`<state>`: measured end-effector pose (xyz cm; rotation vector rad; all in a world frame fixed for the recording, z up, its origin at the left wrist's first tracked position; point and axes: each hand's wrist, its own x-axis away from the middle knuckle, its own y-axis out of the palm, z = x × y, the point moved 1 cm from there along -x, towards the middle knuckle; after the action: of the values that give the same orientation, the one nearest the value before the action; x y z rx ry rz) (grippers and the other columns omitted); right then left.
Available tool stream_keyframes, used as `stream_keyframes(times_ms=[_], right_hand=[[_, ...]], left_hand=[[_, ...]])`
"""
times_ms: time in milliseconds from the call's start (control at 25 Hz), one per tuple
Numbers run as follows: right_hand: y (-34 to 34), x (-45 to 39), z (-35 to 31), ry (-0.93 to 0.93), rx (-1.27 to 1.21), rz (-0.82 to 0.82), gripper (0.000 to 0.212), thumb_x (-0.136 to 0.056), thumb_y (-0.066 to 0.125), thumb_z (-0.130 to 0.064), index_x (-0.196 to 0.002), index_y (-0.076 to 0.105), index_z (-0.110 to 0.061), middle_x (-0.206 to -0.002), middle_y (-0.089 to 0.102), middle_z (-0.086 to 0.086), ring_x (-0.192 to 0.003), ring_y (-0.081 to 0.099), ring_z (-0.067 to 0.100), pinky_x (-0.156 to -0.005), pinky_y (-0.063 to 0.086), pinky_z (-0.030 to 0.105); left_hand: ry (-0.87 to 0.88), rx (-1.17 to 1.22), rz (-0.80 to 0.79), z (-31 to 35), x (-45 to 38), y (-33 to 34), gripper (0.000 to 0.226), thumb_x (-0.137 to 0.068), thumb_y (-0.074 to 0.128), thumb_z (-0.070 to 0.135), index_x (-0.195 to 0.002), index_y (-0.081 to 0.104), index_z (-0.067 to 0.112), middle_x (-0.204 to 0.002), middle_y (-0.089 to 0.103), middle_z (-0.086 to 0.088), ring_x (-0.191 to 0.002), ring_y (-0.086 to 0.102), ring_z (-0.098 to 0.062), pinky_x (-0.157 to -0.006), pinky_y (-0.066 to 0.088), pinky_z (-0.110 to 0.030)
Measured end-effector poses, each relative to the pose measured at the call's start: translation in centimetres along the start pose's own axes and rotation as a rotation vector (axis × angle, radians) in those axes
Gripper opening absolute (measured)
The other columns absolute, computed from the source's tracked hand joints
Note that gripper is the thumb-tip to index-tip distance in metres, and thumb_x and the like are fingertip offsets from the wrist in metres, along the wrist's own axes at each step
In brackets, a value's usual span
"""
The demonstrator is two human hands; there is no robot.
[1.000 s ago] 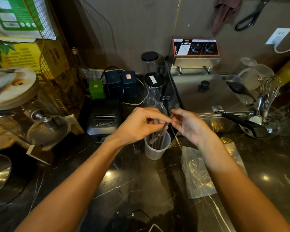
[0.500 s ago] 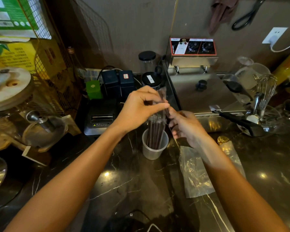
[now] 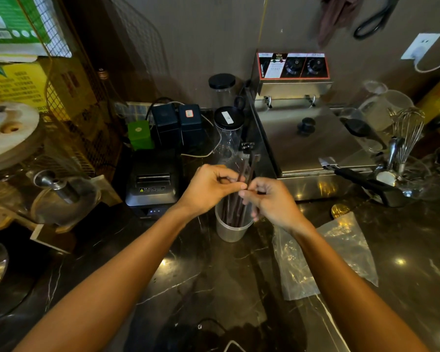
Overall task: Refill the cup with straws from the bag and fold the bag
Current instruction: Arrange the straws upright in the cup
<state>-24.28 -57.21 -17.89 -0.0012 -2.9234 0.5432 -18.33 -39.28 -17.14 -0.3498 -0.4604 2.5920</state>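
Note:
A translucent plastic cup (image 3: 229, 231) stands on the dark marble counter with several dark brown straws (image 3: 233, 204) upright in it. My left hand (image 3: 210, 188) pinches the straws near their upper part from the left. My right hand (image 3: 269, 199) meets it from the right, fingertips on the same straws just above the cup. The straw tops stick up past both hands. The clear plastic bag (image 3: 341, 252) lies flat on the counter to the right of the cup, partly under my right forearm.
A black receipt printer (image 3: 153, 184) sits left of the cup. A steel fryer (image 3: 308, 141) stands behind on the right, with tongs (image 3: 366, 182) and a whisk (image 3: 407, 133) beside it. Lidded clear jars (image 3: 228, 133) are just behind the cup. A glass lid (image 3: 61, 196) rests at left.
My left hand has come down from its raised position with the straws, lowering them into the cup. My right hand has moved up to meet it at the straws.

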Motion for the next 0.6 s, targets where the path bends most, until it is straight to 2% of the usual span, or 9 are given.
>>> stream_keyframes(times_ms=[120, 160, 240, 400, 600], right_hand=[[-0.4, -0.3, 1.6, 0.076, 0.102, 0.034, 0.024, -0.099, 0.070, -0.021, -0.078, 0.064, -0.011, -0.052, 0.062, 0.002, -0.043, 0.058, 0.012, -0.050, 0.054, 0.033], [-0.5, -0.4, 1.9, 0.093, 0.160, 0.057, 0.024, -0.099, 0.070, -0.024, -0.078, 0.063, -0.013, -0.052, 0.060, 0.002, -0.043, 0.058, 0.010, -0.050, 0.055, 0.033], [-0.5, -0.4, 2.3, 0.106, 0.278, 0.090, 0.023, -0.100, 0.068, -0.027, -0.080, 0.062, -0.017, -0.054, 0.060, 0.001, -0.042, 0.057, 0.006, -0.049, 0.055, 0.029], [0.1, -0.3, 2.9, 0.074, 0.418, 0.090, 0.011, -0.101, 0.065, -0.030, -0.093, 0.061, -0.025, -0.067, 0.063, -0.006, -0.055, 0.062, 0.007, -0.060, 0.061, 0.035], [0.1, -0.4, 3.1, 0.082, 0.420, 0.126, 0.006, -0.101, 0.065, -0.030, -0.100, 0.059, -0.027, -0.072, 0.063, -0.008, -0.063, 0.063, 0.006, -0.058, 0.056, 0.028]], left_hand=[[-0.081, -0.062, 0.017, -2.2, 0.5, 0.0, 0.006, -0.087, 0.080, 0.014, -0.085, 0.078, 0.009, -0.081, 0.072, -0.001, -0.070, 0.064, -0.002, -0.073, 0.056, -0.021], [-0.113, -0.095, 0.019, -2.8, 0.8, 0.1, 0.006, -0.087, 0.081, 0.016, -0.085, 0.077, 0.012, -0.079, 0.071, -0.006, -0.067, 0.062, -0.003, -0.072, 0.054, -0.018], [-0.162, -0.155, 0.015, -3.5, 1.3, 0.6, 0.010, -0.086, 0.082, 0.018, -0.094, 0.075, 0.018, -0.078, 0.071, -0.002, -0.066, 0.062, 0.000, -0.071, 0.055, -0.016], [-0.236, -0.220, 0.027, -4.7, 1.9, 1.7, 0.019, -0.085, 0.083, 0.024, -0.100, 0.072, 0.019, -0.084, 0.073, 0.003, -0.075, 0.071, -0.004, -0.076, 0.064, -0.029], [-0.277, -0.265, 0.127, -5.5, 1.8, 1.4, 0.021, -0.087, 0.081, 0.027, -0.103, 0.070, 0.019, -0.083, 0.070, 0.003, -0.079, 0.070, -0.012, -0.080, 0.064, -0.038]])
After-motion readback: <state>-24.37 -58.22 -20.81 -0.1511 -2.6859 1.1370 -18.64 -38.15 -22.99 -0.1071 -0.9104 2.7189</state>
